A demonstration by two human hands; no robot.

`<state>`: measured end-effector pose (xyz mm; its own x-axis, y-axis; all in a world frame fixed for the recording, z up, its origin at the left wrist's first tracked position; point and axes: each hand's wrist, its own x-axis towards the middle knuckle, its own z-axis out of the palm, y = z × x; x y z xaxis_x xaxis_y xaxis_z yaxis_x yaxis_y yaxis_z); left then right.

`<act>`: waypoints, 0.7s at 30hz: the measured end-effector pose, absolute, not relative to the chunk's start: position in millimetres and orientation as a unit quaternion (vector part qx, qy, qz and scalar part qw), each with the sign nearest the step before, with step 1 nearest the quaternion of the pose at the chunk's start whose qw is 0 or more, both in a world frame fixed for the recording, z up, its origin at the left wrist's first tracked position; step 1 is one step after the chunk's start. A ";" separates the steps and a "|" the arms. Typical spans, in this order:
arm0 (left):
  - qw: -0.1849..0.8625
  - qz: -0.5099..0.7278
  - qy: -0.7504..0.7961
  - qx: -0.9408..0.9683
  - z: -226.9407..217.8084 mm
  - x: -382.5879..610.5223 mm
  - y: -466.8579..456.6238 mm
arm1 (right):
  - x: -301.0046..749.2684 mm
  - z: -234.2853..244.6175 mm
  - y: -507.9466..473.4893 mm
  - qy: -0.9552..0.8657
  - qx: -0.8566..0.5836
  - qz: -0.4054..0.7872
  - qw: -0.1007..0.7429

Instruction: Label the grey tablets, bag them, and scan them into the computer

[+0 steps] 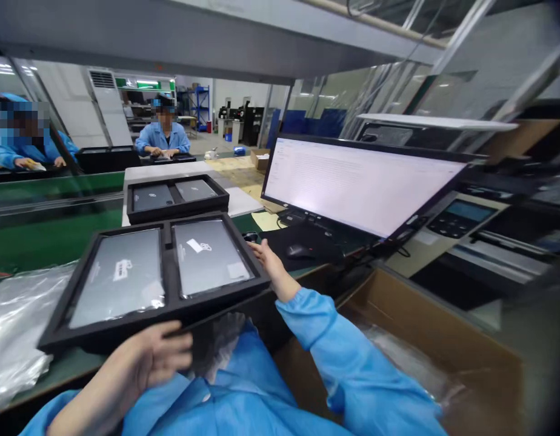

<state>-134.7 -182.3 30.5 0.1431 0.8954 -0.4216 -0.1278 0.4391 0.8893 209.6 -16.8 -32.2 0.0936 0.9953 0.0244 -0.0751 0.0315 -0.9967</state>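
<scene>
A black foam tray [170, 254] lies in front of me with two compartments. In its left one sits a grey tablet [111, 284] wrapped in clear film with a white label; the right one holds a similar tablet [211, 272]. My right hand [271, 266] is at the tray's right side, fingers stretched out against its outer edge. Below the tray's front edge, my left hand [155, 357] is in the air, slightly blurred, its fingers apart and nothing in them. Behind stands a second black tray [177, 212] with two more tablets.
Crumpled clear plastic bags [20, 327] lie at left. A monitor [353, 181], a mouse [299, 250] and a label printer [464, 218] are at right. An open cardboard box [443, 321] stands beside me. A shelf [171, 36] hangs overhead. Two co-workers [164, 133] sit beyond.
</scene>
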 end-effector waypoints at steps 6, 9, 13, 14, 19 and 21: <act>0.088 0.449 0.622 0.635 43.9 -229.3 -206.1 | 216.3 -54.7 -70.4 -0.637 -0.373 0.313 0.597; 0.127 0.405 0.723 0.545 52.2 -244.9 -179.1 | 212.4 -45.4 -75.3 -0.679 -0.420 0.234 0.555; 0.172 0.391 0.720 0.547 35.5 -237.5 -158.8 | 215.8 -12.6 -55.3 -0.714 -0.392 0.203 0.544; 0.162 0.400 0.718 0.545 29.9 -234.0 -157.7 | 218.6 -5.1 -48.7 -0.721 -0.385 0.197 0.541; 0.119 0.434 0.696 0.560 14.8 -226.1 -154.3 | 228.0 -6.7 -33.4 -0.731 -0.388 0.218 0.516; 0.118 0.436 0.680 0.578 13.2 -228.8 -150.4 | 226.3 -21.7 -37.8 -0.718 -0.393 0.215 0.532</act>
